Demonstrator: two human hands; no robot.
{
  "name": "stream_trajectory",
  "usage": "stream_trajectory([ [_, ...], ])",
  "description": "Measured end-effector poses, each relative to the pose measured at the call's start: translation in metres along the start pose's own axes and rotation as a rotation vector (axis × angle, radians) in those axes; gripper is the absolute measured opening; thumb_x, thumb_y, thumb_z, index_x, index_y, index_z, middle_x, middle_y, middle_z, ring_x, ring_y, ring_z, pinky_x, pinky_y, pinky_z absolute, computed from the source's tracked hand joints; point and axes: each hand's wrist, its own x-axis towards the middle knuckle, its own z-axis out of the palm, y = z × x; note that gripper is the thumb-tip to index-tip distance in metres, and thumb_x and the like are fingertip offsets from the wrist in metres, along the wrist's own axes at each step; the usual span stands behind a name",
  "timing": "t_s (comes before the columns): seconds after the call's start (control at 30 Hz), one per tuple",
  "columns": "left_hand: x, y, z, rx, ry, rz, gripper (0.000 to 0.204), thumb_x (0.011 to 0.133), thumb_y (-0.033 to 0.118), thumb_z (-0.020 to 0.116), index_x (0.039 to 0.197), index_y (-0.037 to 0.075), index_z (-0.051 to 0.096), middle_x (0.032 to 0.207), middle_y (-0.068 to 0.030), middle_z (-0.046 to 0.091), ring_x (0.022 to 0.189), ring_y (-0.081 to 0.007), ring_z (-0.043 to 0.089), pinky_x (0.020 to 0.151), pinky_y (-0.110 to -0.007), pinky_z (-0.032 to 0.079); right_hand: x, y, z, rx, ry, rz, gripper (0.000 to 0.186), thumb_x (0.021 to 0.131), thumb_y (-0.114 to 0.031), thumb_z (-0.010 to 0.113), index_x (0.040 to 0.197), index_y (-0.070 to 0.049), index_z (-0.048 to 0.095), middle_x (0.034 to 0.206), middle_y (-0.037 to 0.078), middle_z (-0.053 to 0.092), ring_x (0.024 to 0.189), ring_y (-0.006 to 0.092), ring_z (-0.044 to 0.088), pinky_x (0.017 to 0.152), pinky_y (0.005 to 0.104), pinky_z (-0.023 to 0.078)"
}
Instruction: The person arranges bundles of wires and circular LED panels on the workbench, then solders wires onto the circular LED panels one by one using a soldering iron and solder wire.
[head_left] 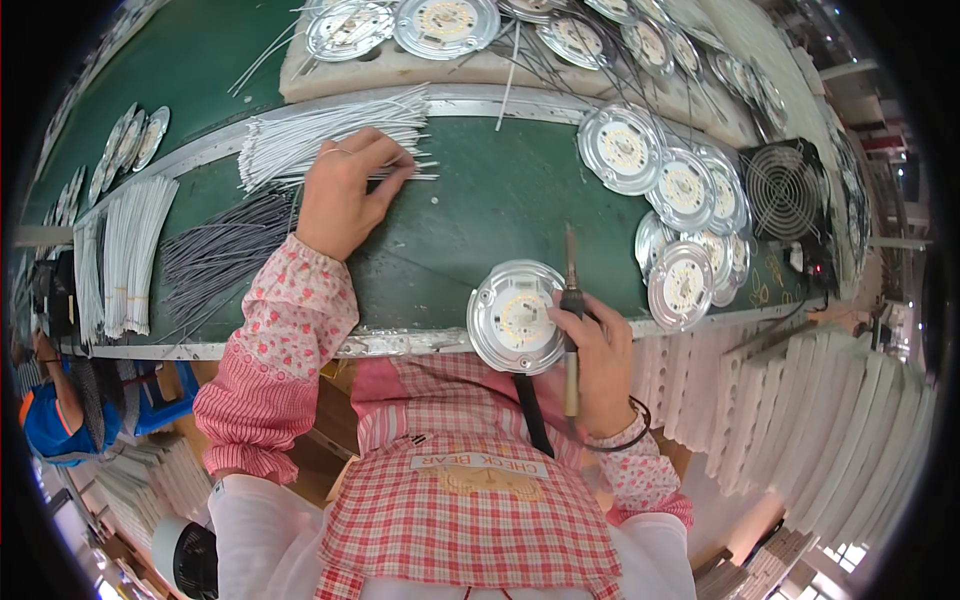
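My left hand [350, 200] reaches to a pile of white wires [300, 140]. Its thumb and fingertips close on wire ends at the pile's right side; how many they pinch is hidden. A soldering iron [571, 385] is in my right hand [605, 365], its metal tip pointing away from me. Right beside it, a round silver LED light board [515, 318] sits at the table's front edge. My right thumb and fingers come up to the board's right rim, and whether they also grip it cannot be made out.
Dark grey wires [225, 250] lie below the white pile, with bundled white wires [135, 255] further left. Several LED boards [683, 285] are stacked at the right, next to a black fan [783, 192]. More boards [445, 25] rest on a pale foam slab [300, 75] at the back.
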Motion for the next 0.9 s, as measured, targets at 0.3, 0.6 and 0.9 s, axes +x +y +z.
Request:
stream_trajectory([
  [0.3,-0.004,0.014,-0.025,-0.398,0.186,-0.263,0.014,0.093,0.011,0.067,0.099,0.0,0.062,0.088,-0.0079,0.069,0.081,-0.017,0.063,0.077,-0.031,0.048,0.027,-0.006,-0.027,0.182,0.039,0.026,0.051,0.066,0.002,0.073,0.116,-0.008,0.067,0.101,0.015,0.067,0.086,0.0333,0.067,0.071,0.0391,0.054],
  [0.6,-0.025,0.102,0.007,-0.584,0.05,-0.235,0.011,0.085,0.004,0.072,0.094,0.003,0.068,0.083,-0.0066,0.067,0.072,-0.0167,0.065,0.063,-0.029,0.051,0.061,-0.01,-0.006,0.423,0.282,0.278,0.032,0.086,-0.003,0.073,0.117,-0.004,0.065,0.085,0.011,0.066,0.069,0.0188,0.066,0.063,0.0286,0.051],
  [0.9,-0.02,0.109,0.025,-0.477,0.063,-0.096,0.013,0.078,0.007,0.075,0.089,0.009,0.07,0.076,-0.0008,0.061,0.055,-0.016,0.054,0.061,-0.03,0.039,0.064,-0.011,-0.004,0.354,0.284,0.333,0.033,0.088,-0.005,0.071,0.121,-0.005,0.064,0.087,0.01,0.066,0.07,0.0179,0.065,0.064,0.029,0.051],
])
